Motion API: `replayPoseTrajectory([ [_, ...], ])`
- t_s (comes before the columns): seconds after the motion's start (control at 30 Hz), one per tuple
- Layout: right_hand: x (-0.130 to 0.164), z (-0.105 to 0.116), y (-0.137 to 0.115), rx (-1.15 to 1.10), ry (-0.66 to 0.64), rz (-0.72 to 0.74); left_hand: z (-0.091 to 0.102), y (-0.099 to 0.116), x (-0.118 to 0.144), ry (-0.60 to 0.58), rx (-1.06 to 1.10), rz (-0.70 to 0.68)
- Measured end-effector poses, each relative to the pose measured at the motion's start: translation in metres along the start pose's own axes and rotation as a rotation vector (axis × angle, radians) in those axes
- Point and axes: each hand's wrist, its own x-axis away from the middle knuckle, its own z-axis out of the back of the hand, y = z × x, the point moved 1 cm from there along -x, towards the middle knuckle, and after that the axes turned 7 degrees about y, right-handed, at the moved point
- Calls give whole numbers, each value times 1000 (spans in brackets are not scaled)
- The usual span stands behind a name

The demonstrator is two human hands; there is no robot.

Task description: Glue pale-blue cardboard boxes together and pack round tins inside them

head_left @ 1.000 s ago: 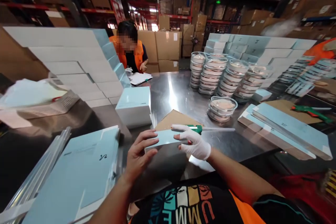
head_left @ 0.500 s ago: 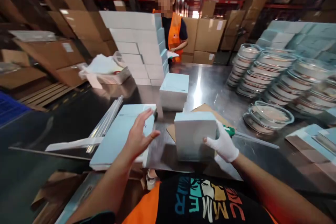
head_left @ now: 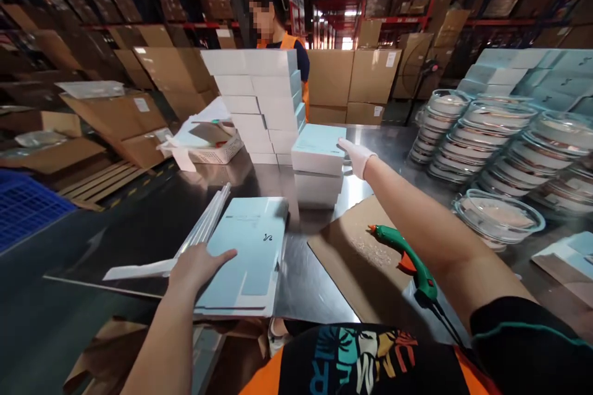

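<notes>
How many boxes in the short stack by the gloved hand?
2: top box under the gloved right hand, bottom box on the steel table. None seems hidden.

Box (head_left: 319, 149) now stacked, right hand (head_left: 357, 156) outstretched.

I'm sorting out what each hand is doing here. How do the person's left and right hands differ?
The left hand is bare; the right hand wears a white glove. The left hand lies close to the body, flat on the stack of flat blue sheets; the right hand is stretched far out against the top blue box of a small pile. Both rest on pale blue packaging over the steel table, and neither grips anything.
</notes>
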Motion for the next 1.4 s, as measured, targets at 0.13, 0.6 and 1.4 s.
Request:
replayPoseTrajectory([
  [0.13,22,37,19,-57,51,-36,2,-1,-4,104,-72,-4],
  [0.6,174,96,150,1,-235,-133,-6,-4,-14,96,74,77],
  [1.4,213,89,159,-64,-417,198,82,98,110,67,1095,-91],
])
